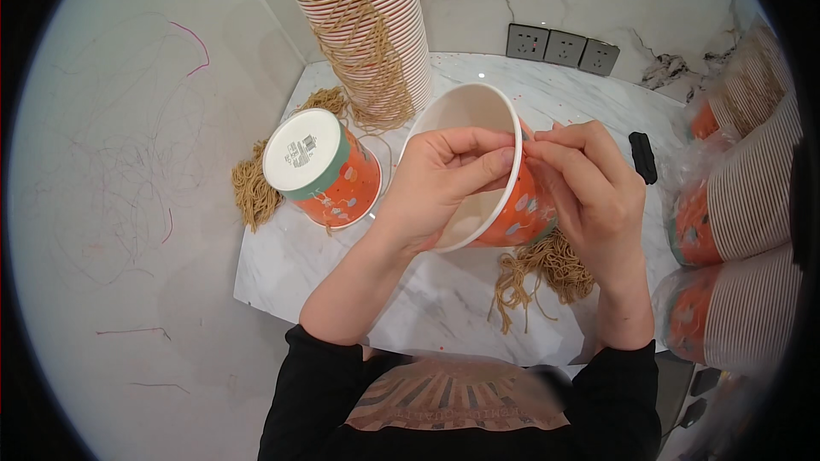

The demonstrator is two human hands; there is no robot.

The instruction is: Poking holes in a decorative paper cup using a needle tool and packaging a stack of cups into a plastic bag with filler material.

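Over the table I have a large paper bucket, white inside and orange with a green band outside, tilted with its mouth toward my left. My left hand grips its rim, fingers inside the mouth and thumb by the edge. My right hand is closed in a pinch against the outer side just under the rim; what its fingertips hold is hidden. Below the bucket lies a loose bundle of tan cord. At left an upside-down paper bucket of the same pattern stands on the table.
A tall stack of nested buckets with cords draped over it rises at the back left. More tan cord lies left. Plastic-wrapped bucket stacks line the right edge. A black object lies on the marble table. Sockets are on the wall.
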